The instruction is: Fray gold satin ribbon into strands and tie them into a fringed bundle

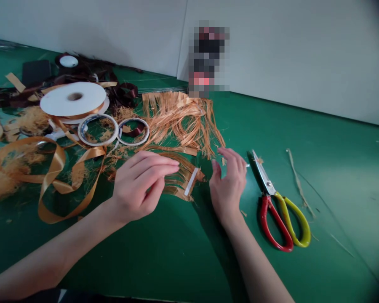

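Observation:
My left hand [139, 185] is closed, its fingers pressed together and pointing right. It hovers over or touches the strands of a short frayed ribbon piece [180, 190]; whether anything is pinched in it is hidden. A narrow white strip [191, 182] lies across the right end of that piece. To the right of it is my right hand [229, 181], with thumb and fingers apart and nothing between them. Beyond both hands spreads a pile of golden fringed ribbon [177, 118]. Scissors [270, 189] with one red and one yellow handle lie right of my right hand, blades slightly parted.
At left stand a white ribbon spool [72, 99] and two tape rolls [97, 129], among loops of gold ribbon [57, 164] and frayed fibre tufts. Dark brown ribbon [107, 80] heaps behind. Thin threads [297, 181] lie right on the green table [344, 176]; a pale wall [287, 54] rises behind.

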The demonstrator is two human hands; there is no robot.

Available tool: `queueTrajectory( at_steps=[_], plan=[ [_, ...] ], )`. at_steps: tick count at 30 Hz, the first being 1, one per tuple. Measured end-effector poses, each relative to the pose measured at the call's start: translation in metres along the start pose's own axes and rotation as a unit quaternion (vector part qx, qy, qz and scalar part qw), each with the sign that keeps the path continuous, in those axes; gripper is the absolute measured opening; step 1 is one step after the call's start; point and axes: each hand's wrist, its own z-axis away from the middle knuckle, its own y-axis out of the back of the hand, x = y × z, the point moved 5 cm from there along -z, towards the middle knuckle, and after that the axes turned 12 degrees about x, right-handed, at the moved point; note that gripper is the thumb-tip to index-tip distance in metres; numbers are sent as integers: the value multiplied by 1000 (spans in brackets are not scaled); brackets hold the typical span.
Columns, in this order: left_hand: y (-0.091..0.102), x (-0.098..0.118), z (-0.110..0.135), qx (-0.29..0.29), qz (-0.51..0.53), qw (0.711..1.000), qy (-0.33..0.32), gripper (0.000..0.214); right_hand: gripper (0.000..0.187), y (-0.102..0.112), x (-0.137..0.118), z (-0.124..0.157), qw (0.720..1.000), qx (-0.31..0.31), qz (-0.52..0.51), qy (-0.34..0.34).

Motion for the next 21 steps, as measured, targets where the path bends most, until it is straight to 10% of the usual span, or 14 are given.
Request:
queueTrajectory(
  at_steps=[5, 9, 15, 21],
  plan=[
    [-29, -6, 16, -225, -60, 972, 21, 30, 17, 16, 11, -12, 988, 36, -90, -121],
    [-58, -10, 48, -417, -86, 905, -14, 50, 5, 18, -4, -13, 992, -69, -74, -72],
    [-65, -16, 55, -419, -110, 901, -2, 49, 15, 7, -36, 15, 953, -273, -129, 34],
    [-63, -16, 50, -401, -96, 911, 8, 48, 21, 9, -37, 24, 933, -323, -151, 47]
  ],
)
